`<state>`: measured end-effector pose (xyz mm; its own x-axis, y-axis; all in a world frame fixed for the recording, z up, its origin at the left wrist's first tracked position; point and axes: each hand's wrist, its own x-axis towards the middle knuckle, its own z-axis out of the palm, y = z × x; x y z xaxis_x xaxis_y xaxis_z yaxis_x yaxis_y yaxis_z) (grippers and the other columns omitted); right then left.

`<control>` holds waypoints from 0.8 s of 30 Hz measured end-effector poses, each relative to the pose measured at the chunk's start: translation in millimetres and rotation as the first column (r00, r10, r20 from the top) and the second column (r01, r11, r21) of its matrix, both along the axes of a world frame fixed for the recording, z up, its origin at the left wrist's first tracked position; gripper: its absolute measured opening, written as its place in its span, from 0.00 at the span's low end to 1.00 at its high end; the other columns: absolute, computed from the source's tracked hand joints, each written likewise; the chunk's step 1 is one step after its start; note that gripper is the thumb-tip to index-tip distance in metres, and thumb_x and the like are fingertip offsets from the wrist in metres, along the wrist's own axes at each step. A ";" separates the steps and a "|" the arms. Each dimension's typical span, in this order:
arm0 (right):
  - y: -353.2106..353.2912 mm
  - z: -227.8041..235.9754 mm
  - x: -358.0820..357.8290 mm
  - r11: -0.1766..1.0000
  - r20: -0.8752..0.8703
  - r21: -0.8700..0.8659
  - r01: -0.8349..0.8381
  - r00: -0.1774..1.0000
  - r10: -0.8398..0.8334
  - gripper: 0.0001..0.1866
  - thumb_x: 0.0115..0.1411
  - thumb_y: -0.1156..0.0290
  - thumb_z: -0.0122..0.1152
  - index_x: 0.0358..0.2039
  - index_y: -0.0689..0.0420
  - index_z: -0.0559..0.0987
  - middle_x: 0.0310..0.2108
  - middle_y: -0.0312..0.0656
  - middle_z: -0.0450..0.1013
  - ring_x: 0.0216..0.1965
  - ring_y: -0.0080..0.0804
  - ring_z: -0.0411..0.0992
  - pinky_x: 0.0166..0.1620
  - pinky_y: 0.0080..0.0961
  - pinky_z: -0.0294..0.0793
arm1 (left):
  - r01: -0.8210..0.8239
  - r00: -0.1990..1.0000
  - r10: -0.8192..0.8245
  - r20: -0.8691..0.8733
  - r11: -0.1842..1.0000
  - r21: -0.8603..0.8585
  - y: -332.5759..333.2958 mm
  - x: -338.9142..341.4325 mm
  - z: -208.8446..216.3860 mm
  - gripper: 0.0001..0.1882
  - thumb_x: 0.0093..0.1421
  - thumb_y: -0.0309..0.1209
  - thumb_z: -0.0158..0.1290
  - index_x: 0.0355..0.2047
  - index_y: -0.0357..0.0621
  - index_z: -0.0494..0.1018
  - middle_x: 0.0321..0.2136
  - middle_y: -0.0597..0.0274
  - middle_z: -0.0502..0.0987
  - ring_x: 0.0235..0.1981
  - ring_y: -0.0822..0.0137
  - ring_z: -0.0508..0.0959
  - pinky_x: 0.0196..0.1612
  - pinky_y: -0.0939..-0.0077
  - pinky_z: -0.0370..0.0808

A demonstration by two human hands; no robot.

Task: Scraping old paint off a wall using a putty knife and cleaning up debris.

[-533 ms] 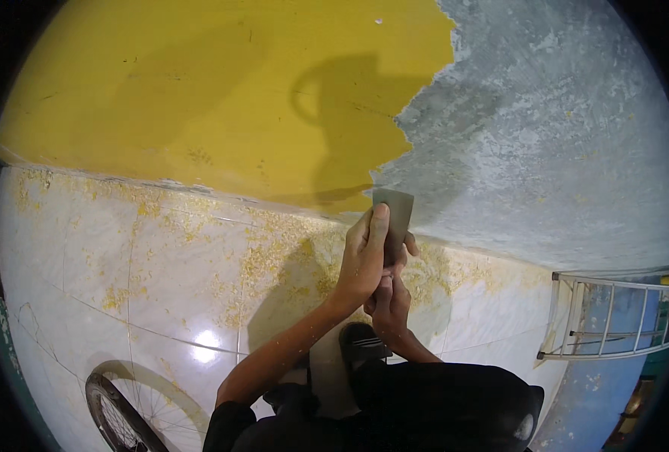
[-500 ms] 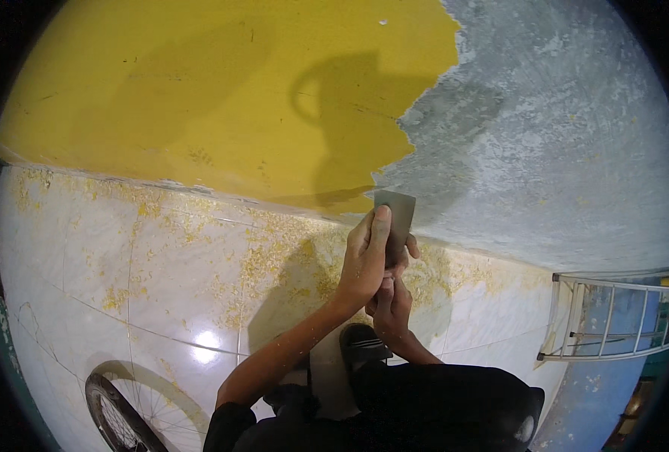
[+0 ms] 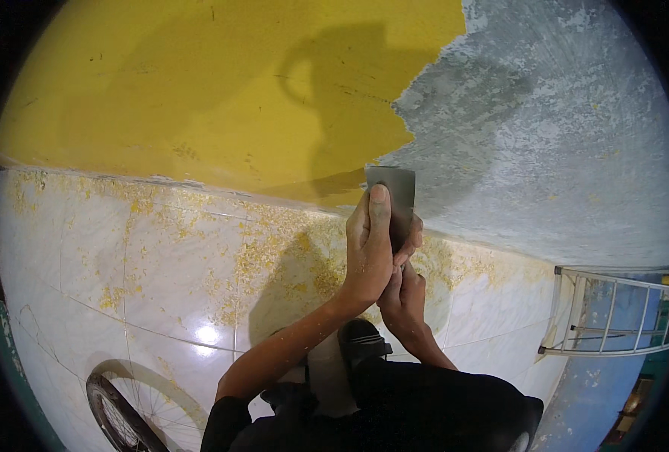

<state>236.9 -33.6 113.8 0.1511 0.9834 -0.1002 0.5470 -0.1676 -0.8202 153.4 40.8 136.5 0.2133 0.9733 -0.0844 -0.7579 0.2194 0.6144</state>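
Note:
A flat grey metal scraper (image 3: pixel 399 192) rests with its far edge near the bottom of the wall, close to the ragged border of the yellow paint (image 3: pixel 229 98). My left hand (image 3: pixel 370 248) is closed round the scraper, its thumb laid along the blade and fingertips showing at the far side. Just below, my right hand (image 3: pixel 404 297) is closed at the scraper's lower end; its grip there is mostly hidden. Right of the border, the wall is bare grey plaster (image 3: pixel 530 143).
Yellow paint flakes (image 3: pixel 255 260) litter the pale tiled floor (image 3: pixel 176 301) along the wall. A bicycle wheel (image 3: pixel 116 410) stands at the lower left. At the right is a metal rack-like frame (image 3: pixel 613 316). My sandalled foot (image 3: pixel 361 343) is under my hands.
Both hands have moved up the picture with the scraper, bringing its edge farther up the wall. My right hand has also shifted slightly right.

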 end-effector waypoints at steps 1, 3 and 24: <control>-0.8 -1.0 0.9 1.000 -0.002 0.000 -0.001 1.000 0.001 0.12 0.64 0.67 0.41 0.33 0.64 0.69 0.15 0.46 0.68 0.17 0.42 0.70 0.23 0.32 0.67 | 0.011 1.000 -0.011 0.004 1.000 -0.015 -1.1 0.1 -1.9 0.21 0.68 0.46 0.31 0.27 0.42 0.59 0.14 0.62 0.68 0.09 0.80 0.57 0.12 0.87 0.55; -4.2 -3.2 4.1 1.000 0.024 -0.001 -0.001 1.000 0.001 0.13 0.64 0.66 0.41 0.33 0.64 0.69 0.15 0.46 0.68 0.17 0.41 0.70 0.23 0.33 0.66 | 0.015 1.000 -0.015 0.014 0.999 -0.029 -4.3 3.3 -9.7 0.21 0.68 0.46 0.31 0.27 0.43 0.59 0.13 0.63 0.67 0.09 0.80 0.57 0.12 0.87 0.54; -11.4 -19.0 2.8 0.995 -0.009 0.094 0.039 0.999 -0.038 0.17 0.67 0.62 0.35 0.31 0.61 0.68 0.13 0.33 0.64 0.14 0.17 0.60 0.17 0.17 0.59 | 0.077 0.995 -0.081 -0.052 0.994 -0.075 -4.9 5.6 -14.0 0.23 0.67 0.49 0.32 0.26 0.43 0.61 0.13 0.65 0.66 0.09 0.79 0.57 0.13 0.86 0.54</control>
<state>239.7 -45.0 94.8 0.1884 0.9821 -0.0083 0.5353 -0.1098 -0.8375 159.0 35.9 122.5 0.2821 0.9446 -0.1677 -0.7022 0.3224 0.6348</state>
